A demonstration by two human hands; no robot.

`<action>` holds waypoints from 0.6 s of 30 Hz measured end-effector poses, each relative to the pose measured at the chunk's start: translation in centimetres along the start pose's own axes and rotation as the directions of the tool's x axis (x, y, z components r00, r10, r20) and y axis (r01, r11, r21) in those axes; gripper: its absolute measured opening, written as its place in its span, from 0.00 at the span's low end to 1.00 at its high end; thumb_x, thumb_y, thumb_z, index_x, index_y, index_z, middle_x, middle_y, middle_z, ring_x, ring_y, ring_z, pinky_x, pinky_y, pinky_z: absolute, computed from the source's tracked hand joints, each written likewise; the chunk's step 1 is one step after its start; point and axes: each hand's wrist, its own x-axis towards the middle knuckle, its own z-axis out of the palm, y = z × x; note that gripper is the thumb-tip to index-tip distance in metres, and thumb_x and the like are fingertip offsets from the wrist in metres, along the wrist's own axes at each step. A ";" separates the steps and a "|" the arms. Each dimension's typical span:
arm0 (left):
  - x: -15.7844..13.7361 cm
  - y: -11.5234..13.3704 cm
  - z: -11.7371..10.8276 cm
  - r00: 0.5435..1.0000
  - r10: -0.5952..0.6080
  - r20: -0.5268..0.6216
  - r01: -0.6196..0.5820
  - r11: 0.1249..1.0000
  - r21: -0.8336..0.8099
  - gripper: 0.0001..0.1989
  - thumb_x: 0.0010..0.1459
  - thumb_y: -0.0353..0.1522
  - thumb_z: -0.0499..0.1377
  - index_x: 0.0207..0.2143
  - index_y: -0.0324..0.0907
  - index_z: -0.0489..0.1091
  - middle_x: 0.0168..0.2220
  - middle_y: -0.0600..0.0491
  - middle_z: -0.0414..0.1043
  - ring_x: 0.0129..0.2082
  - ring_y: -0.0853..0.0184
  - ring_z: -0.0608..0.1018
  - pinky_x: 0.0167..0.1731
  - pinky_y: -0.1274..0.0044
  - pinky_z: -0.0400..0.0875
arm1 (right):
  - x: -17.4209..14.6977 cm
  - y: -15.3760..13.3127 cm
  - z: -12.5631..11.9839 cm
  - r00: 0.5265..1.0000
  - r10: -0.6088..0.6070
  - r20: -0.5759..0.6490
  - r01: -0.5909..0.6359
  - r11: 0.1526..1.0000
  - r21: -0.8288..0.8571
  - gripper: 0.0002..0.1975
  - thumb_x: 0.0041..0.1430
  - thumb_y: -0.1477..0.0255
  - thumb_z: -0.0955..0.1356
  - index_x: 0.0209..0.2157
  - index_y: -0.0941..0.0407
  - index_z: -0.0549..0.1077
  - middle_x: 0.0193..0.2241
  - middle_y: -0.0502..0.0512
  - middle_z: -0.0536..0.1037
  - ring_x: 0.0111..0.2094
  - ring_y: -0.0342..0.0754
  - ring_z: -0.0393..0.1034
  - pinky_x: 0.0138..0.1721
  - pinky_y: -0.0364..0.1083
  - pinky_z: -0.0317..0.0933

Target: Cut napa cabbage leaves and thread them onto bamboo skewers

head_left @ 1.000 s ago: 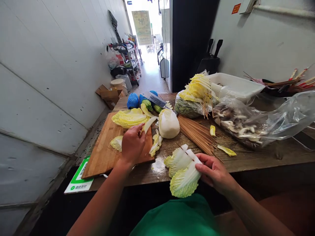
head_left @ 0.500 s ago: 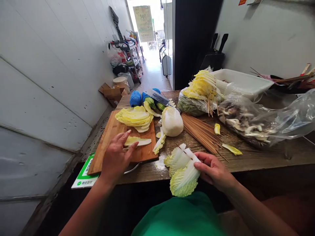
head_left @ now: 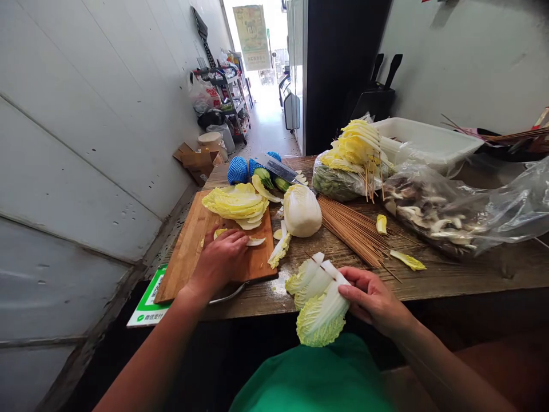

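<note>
My right hand (head_left: 374, 294) pinches pale napa cabbage leaves (head_left: 322, 319) at their white stem ends, in front of the table edge. A thin skewer (head_left: 326, 270) runs through those stems; most of it is hidden. On the wooden cutting board (head_left: 182, 269), my left hand (head_left: 223, 254) lies over a small cabbage leaf (head_left: 256, 242), its fingers closed around the middle so that only the ends show. Behind it sits a pile of yellow cabbage leaves (head_left: 235, 203). A trimmed cabbage head (head_left: 302, 210) stands right of the board.
Bamboo skewers (head_left: 349, 229) lie fanned on the table. Skewered leaves (head_left: 354, 146) rest on a bagged green vegetable. Farther right are a mushroom bag (head_left: 441, 220) and a white tub (head_left: 429, 140). A cleaver (head_left: 281, 170) lies across netted green vegetables (head_left: 259, 171) at the back.
My left hand has come forward and right, over the small leaf on the board, and its fingers have closed on it. My right hand holds the skewered leaves almost still.
</note>
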 end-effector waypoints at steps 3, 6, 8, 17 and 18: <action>0.8 -0.5 0.1 1.000 0.000 0.027 0.002 0.997 -0.073 0.14 0.59 0.31 0.47 0.35 0.44 0.73 0.39 0.48 0.76 0.43 0.60 0.75 0.51 0.64 0.57 | 0.1 -0.1 0.1 1.000 -0.007 0.001 0.007 1.000 0.003 0.13 0.56 0.65 0.67 0.40 0.59 0.71 0.24 0.47 0.68 0.12 0.29 0.47 0.09 0.33 0.40; 1.3 -0.7 -0.4 0.997 -0.079 0.005 0.078 0.980 -0.183 0.15 0.58 0.33 0.48 0.38 0.42 0.73 0.38 0.46 0.76 0.39 0.60 0.76 0.44 0.68 0.65 | 0.2 -0.2 0.1 1.000 -0.014 0.006 0.014 1.000 0.005 0.13 0.56 0.65 0.67 0.39 0.59 0.71 0.24 0.47 0.68 0.12 0.29 0.46 0.09 0.33 0.40; 1.5 -0.5 -1.2 0.989 -0.146 -0.018 0.132 0.938 -0.321 0.16 0.58 0.36 0.49 0.41 0.40 0.73 0.39 0.45 0.76 0.38 0.60 0.76 0.41 0.70 0.67 | 0.2 -0.1 0.1 1.000 -0.012 0.008 0.012 1.000 0.007 0.13 0.56 0.65 0.67 0.39 0.59 0.71 0.24 0.47 0.68 0.12 0.29 0.46 0.09 0.33 0.40; 3.1 2.3 -3.3 0.899 -0.355 0.255 0.417 0.520 -0.746 0.24 0.56 0.44 0.50 0.49 0.39 0.69 0.41 0.48 0.75 0.35 0.63 0.75 0.33 0.74 0.69 | 0.3 0.2 0.4 1.000 -0.005 0.002 0.004 1.000 0.009 0.16 0.54 0.62 0.68 0.38 0.60 0.71 0.22 0.46 0.67 0.11 0.30 0.45 0.09 0.34 0.40; 3.5 2.5 -2.9 0.893 -0.383 0.237 0.416 0.502 -0.758 0.26 0.56 0.44 0.50 0.51 0.38 0.66 0.42 0.47 0.75 0.35 0.63 0.75 0.34 0.74 0.70 | 0.2 0.2 0.4 1.000 -0.003 -0.001 0.003 1.000 0.009 0.16 0.54 0.62 0.68 0.38 0.60 0.71 0.22 0.46 0.67 0.11 0.30 0.45 0.09 0.34 0.40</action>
